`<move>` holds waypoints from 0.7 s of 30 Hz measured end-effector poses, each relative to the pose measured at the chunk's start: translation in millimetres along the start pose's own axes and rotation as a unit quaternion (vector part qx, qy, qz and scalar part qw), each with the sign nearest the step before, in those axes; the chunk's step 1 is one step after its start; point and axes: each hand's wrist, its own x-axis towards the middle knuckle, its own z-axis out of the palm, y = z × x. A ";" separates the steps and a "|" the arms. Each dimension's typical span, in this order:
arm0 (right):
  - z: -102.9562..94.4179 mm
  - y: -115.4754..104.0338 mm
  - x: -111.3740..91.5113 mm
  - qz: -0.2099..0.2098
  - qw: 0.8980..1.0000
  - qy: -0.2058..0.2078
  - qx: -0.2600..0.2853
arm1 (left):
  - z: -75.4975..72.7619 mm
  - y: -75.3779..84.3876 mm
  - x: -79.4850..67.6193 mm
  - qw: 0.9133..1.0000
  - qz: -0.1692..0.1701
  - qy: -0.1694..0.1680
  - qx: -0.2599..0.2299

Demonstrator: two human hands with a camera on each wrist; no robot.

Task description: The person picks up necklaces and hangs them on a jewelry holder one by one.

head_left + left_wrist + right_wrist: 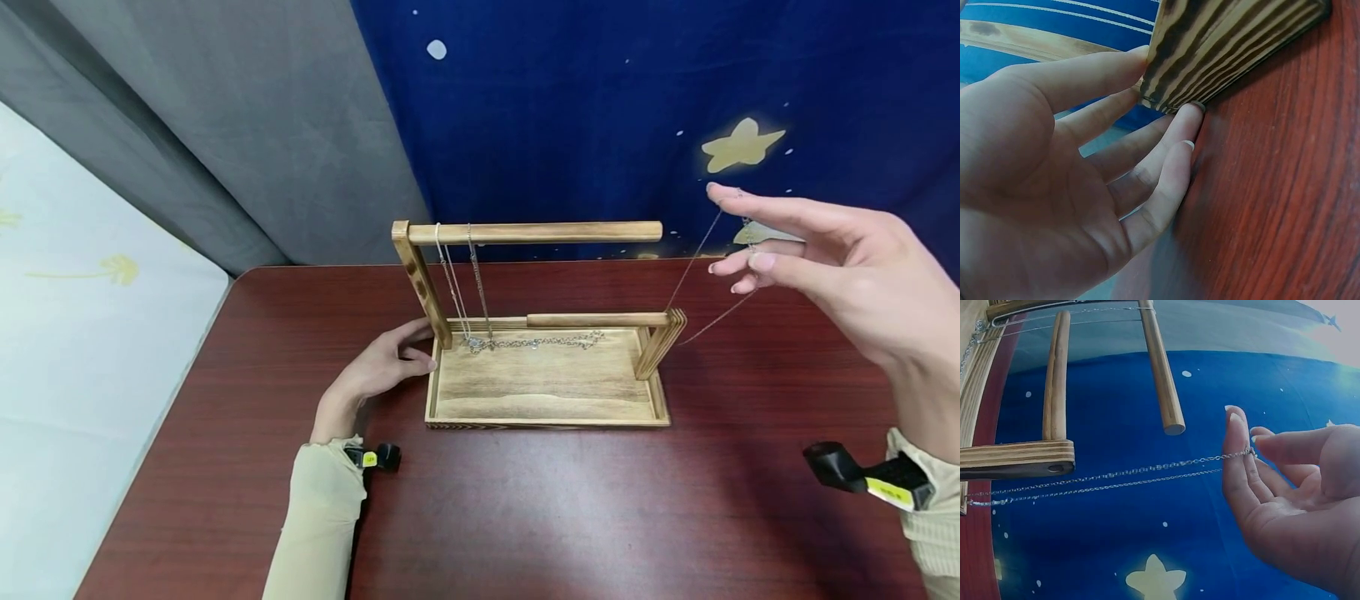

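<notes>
My left hand [386,362] grips the back left corner of a wooden necklace stand [547,408]. In the left wrist view, the thumb touches the striped wood and other fingers reach round its edge. Out to the right, my right hand [847,258] is raised and holds a thin silver chain necklace [1166,466]. The chain lies round the fingers, near the thumb tip. Its two strands stretch to the stand's lower right end. Two other necklaces [478,275] hang from the upper bar [555,232], near its left post. Their lower ends lie in the tray, where a chain [555,342] stretches rightward.
The upper bar's right end is free; a lower bar [600,320] joins a short right post [660,346]. The stand rests on a dark red wooden table [525,517]. Behind are a grey curtain [262,108] and a blue one [562,108] with stars.
</notes>
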 end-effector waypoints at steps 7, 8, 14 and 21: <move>5.2 -6.1 10.4 0.017 0.998 -0.023 -0.057 | 0.2 1.2 -0.6 1.000 -0.015 0.004 0.010; 6.7 -7.1 12.2 0.019 0.997 -0.022 -0.068 | 0.3 1.4 -0.6 1.000 -0.019 0.005 0.011; 15.2 -9.1 24.3 0.021 0.998 -0.033 -0.056 | 0.1 2.4 -2.0 1.000 -0.020 0.006 0.018; 20.1 -2.9 34.8 -0.003 0.998 -0.065 0.014 | 0.8 0.9 -1.1 1.000 -0.013 0.005 0.011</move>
